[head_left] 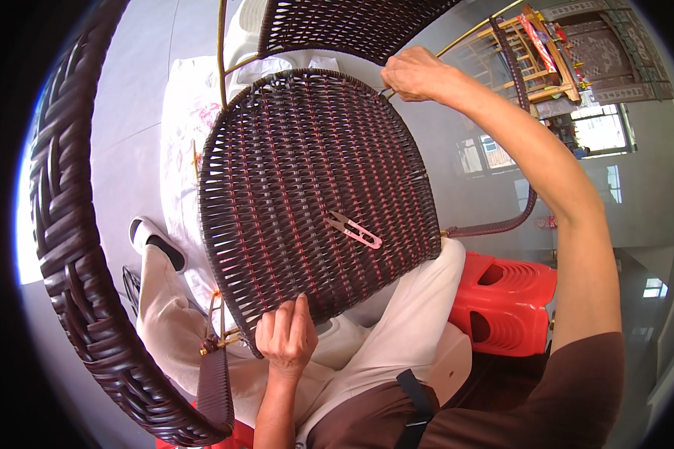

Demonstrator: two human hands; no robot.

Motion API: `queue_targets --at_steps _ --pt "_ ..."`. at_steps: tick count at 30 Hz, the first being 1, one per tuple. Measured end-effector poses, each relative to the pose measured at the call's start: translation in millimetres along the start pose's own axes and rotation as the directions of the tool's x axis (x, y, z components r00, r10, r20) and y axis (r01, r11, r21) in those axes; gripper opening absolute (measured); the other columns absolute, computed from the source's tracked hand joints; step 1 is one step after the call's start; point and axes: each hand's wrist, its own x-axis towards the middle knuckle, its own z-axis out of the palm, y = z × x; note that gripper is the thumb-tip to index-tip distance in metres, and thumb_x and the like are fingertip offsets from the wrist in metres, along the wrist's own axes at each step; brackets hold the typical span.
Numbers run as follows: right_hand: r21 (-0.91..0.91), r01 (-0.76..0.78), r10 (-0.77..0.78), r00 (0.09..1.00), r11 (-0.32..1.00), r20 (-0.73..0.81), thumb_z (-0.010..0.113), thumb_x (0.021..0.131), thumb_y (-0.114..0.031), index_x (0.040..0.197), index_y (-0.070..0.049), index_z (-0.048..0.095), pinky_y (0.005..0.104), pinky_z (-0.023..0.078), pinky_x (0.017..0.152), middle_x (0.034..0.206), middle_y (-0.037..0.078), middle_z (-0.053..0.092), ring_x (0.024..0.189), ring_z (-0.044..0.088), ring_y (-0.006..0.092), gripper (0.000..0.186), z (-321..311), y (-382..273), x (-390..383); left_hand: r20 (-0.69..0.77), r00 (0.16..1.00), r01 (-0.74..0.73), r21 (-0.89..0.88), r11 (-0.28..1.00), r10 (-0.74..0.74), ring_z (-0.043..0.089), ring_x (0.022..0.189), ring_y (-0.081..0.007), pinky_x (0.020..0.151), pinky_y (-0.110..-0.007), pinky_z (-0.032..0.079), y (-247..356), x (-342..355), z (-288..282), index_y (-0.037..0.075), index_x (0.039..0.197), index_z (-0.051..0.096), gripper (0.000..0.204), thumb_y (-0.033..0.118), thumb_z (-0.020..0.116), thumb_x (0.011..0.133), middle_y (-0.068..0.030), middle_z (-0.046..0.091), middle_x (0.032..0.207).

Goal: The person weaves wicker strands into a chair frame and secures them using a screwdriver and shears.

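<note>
In front of me is a chair seat (314,165) woven of dark brown strips with reddish ones running through it. My left hand (286,335) is closed at the seat's near edge, fingertips curled over the weave. My right hand (414,73) makes a fist at the seat's far right corner, beside the gold metal frame rod (464,36); what it grips is hidden by the fingers. A pair of small thread snips (356,230) lies on the weave between the two hands, touched by neither.
A thick braided brown armrest (67,217) curves along the left. Beyond the seat rises a woven backrest (344,26). Red plastic stools (505,299) stand to my right. White plastic sheeting (180,150) lies on the floor at left. A bamboo rack (535,67) is at far right.
</note>
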Motion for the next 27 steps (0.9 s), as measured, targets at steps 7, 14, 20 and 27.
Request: queue_targets --at_steps 7,14,20,27 --pt "0.071 0.047 -0.050 0.998 0.996 0.044 0.063 0.062 -0.006 0.066 -0.009 0.061 0.0402 0.049 0.055 0.063 0.010 0.063 0.063 0.064 0.0297 0.005 1.6 2.0 13.4 -0.040 0.999 -0.023 0.011 1.000 0.023 0.050 0.057 -0.0179 0.050 -0.029 0.037 -1.8 2.1 1.4 0.004 0.087 0.069 0.014 0.002 0.067 0.073 -0.0028 0.060 0.077" --pt "-0.149 0.157 -0.157 0.988 0.976 0.009 0.062 0.066 -0.010 0.064 -0.009 0.063 0.0386 0.052 0.058 0.064 0.009 0.065 0.065 0.066 0.0275 0.002 -2.2 -16.8 12.5 -0.038 0.999 -0.021 0.016 1.000 0.022 0.050 0.056 -0.0182 0.050 -0.029 0.037 -0.4 0.9 -0.4 0.004 0.087 0.069 0.014 0.001 0.066 0.074 -0.0032 0.060 0.076" --pt "-0.180 0.046 -0.049 0.999 0.983 -0.010 0.058 0.074 -0.013 0.061 -0.009 0.064 0.0392 0.053 0.054 0.067 0.011 0.066 0.064 0.067 0.0284 0.015 15.0 -32.6 9.6 -0.008 1.000 0.019 -0.042 0.999 -0.019 0.054 0.063 -0.0229 0.054 -0.033 0.040 2.0 2.1 -0.9 0.004 0.092 0.068 0.019 -0.001 0.064 0.073 -0.0071 0.061 0.079" --pt "-0.082 -0.056 0.052 0.998 0.995 -0.045 0.057 0.073 -0.012 0.063 -0.009 0.066 0.0401 0.053 0.057 0.068 0.011 0.067 0.065 0.067 0.0281 0.014 7.7 -37.7 6.0 -0.022 1.000 0.007 -0.033 0.999 -0.008 0.054 0.062 -0.0220 0.053 -0.032 0.040 -1.4 -2.0 1.6 0.005 0.091 0.068 0.019 0.000 0.067 0.072 -0.0059 0.061 0.080"
